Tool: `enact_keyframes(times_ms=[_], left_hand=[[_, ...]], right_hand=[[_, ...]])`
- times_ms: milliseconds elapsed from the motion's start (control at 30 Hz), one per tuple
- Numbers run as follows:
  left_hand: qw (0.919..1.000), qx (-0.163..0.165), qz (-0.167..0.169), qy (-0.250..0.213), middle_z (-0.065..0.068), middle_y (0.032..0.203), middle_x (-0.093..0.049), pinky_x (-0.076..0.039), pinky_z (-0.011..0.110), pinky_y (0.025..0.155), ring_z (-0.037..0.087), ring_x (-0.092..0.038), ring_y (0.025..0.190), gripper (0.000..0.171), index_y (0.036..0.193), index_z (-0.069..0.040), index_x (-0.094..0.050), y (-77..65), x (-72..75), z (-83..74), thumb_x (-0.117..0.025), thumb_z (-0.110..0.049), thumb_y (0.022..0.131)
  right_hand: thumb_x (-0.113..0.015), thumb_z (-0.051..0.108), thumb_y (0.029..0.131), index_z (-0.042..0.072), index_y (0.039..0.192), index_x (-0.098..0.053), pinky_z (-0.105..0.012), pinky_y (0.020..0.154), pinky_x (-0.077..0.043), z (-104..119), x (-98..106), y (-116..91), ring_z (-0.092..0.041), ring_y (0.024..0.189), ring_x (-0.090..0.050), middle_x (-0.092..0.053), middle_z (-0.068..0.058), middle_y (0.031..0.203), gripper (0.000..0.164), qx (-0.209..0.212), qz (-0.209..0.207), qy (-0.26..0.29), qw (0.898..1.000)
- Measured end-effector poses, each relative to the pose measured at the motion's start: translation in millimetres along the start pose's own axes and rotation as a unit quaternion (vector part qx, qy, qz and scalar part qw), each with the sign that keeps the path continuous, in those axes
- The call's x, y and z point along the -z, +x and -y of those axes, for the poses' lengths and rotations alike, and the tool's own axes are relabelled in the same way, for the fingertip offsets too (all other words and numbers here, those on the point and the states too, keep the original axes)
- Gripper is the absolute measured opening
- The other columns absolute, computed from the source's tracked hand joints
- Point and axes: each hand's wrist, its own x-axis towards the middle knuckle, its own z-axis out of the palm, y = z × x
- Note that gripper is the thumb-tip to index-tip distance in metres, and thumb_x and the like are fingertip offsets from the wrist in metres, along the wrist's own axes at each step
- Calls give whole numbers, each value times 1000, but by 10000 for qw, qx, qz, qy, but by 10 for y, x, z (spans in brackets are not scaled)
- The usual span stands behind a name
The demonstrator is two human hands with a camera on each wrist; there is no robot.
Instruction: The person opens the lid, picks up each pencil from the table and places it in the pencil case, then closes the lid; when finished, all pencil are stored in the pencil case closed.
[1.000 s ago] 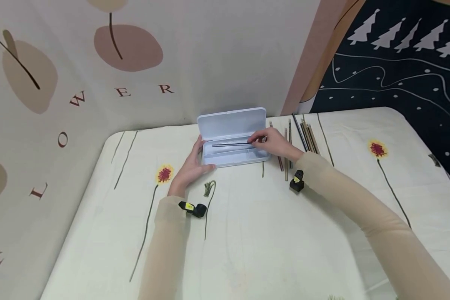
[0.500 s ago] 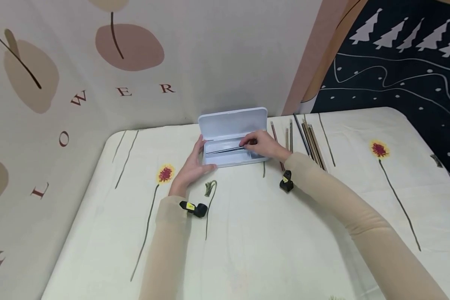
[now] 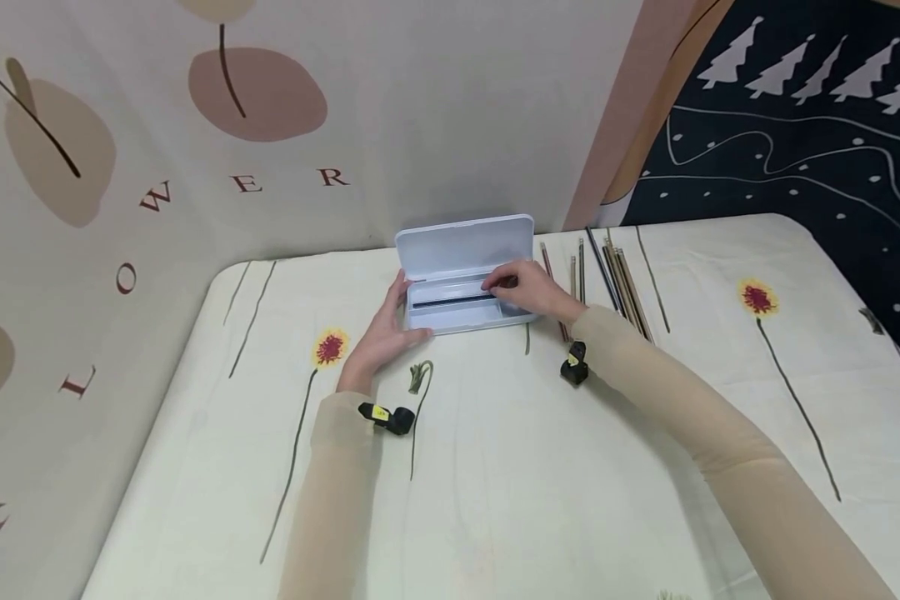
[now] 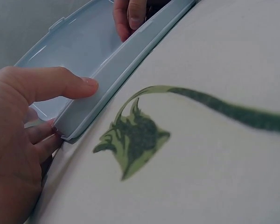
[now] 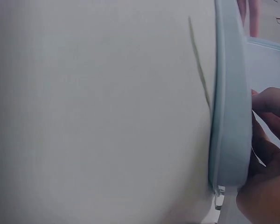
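A pale blue pencil case (image 3: 468, 246) stands open at the back of the table, its lid raised. My left hand (image 3: 378, 342) grips the case's left end; in the left wrist view the thumb (image 4: 79, 87) presses on the front wall and fingers reach round the corner. Inside the case a dark pencil (image 3: 450, 302) lies lengthwise along the divider. Over the right half of the case is my right hand (image 3: 532, 289), fingers loosely bent and fingertips just above the pencil, whose right end is hidden under the hand.
Right of the case several pencils lie on the white cloth: a reddish one (image 3: 547, 262), a dark blue one (image 3: 603, 271) and gold-coloured ones (image 3: 630, 287) among them. The flower-printed tablecloth (image 3: 525, 467) spreads in front. A printed curtain (image 3: 435, 108) hangs right behind the case.
My right hand has moved left and slightly down into the case. The dark pencil has gone from slanted in its fingers to lying along the divider. My left hand stays put.
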Motion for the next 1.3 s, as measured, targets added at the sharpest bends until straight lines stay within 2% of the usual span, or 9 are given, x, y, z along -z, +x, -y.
enact_keyframes(times_ms=[100,300,500,667,833,967,1067,1300], left_hand=[[10000,20,0,42,11,158,-19,-8,42,117,23,-15,144,107,156,-15,-2,5,-13,2,-74,-5,79],[9999,38,-10,144,10,158,-19,-8,41,117,23,-15,144,107,156,-14,-1,8,-10,7,-74,-5,79],[9997,-27,111,200,5,159,-18,-7,40,117,19,-10,145,106,156,-15,0,6,44,4,-74,-8,80],[9990,-10,240,387,2,161,-11,-5,43,117,19,-5,145,102,156,-17,-4,-4,82,-6,-75,-14,83],[9982,24,338,497,4,161,-7,-5,43,117,21,-3,145,100,156,-15,-6,-15,90,-19,-75,-15,84],[9975,56,340,619,3,160,-9,-7,43,117,21,-5,145,100,156,-17,-8,-19,102,-17,-76,-19,83],[9970,42,335,693,4,160,-11,-8,44,117,23,-7,145,100,156,-18,-10,-23,115,-12,-77,-20,82],[9978,-5,242,611,2,159,-15,-10,41,117,20,-12,145,98,156,-18,-16,-14,119,6,-79,-20,81]], right_hand=[[-60,3,92,0,106,-72,-32,77,-46,1,38,-60,-22,89,-56,-68,-10,105,19,-5,-89,129,9999],[-60,2,92,-1,103,-72,-31,80,-46,-3,121,-199,-20,91,-58,-69,-11,104,17,277,-328,293,9986],[-60,0,92,-2,102,-72,-29,77,-46,14,232,-399,-21,88,-57,-69,-14,103,15,357,-403,452,9975],[-60,2,93,-4,103,-71,-25,74,-46,-59,347,-548,-22,86,-57,-68,-17,102,16,154,-495,498,9974],[-60,3,93,-3,108,-70,-26,79,-47,-161,483,-696,-23,92,-57,-67,-17,106,19,-192,-664,358,9970],[-60,5,94,-3,112,-68,-25,80,-46,-248,586,-775,-22,93,-57,-66,-17,108,22,-358,-868,254,9953],[-60,7,94,-3,115,-67,-22,75,-47,-306,663,-823,-20,91,-58,-65,-19,107,24,-366,-984,286,9941],[-58,5,95,-5,117,-64,-18,70,-47,-348,838,-949,-14,86,-57,-64,-20,110,26,-448,-1125,142,9925]])
